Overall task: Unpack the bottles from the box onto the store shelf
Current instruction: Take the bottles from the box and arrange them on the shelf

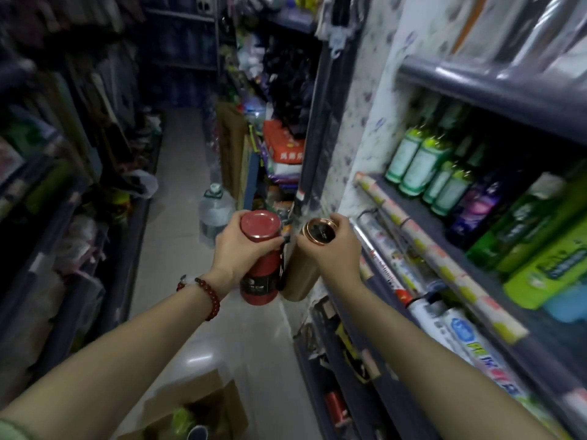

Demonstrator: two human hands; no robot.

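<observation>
My left hand (pixel 236 249) grips a red bottle (pixel 260 265) near its lid, holding it upright in mid-air over the aisle. My right hand (pixel 336 246) grips a tan bottle (pixel 300 274) with a copper-rimmed dark cap, right beside the red one. Both bottles hang just left of the store shelf (pixel 422 211) on the right. The open cardboard box (pixel 197 408) sits on the floor below, between my forearms, with a green-capped and a dark-capped item showing inside.
The right shelf holds green and purple bottles (pixel 422 163) and rolls of wrapping paper (pixel 444 258) along its front edge. A large water jug (pixel 216 214) stands on the tiled aisle floor ahead. Packed shelves line the left side.
</observation>
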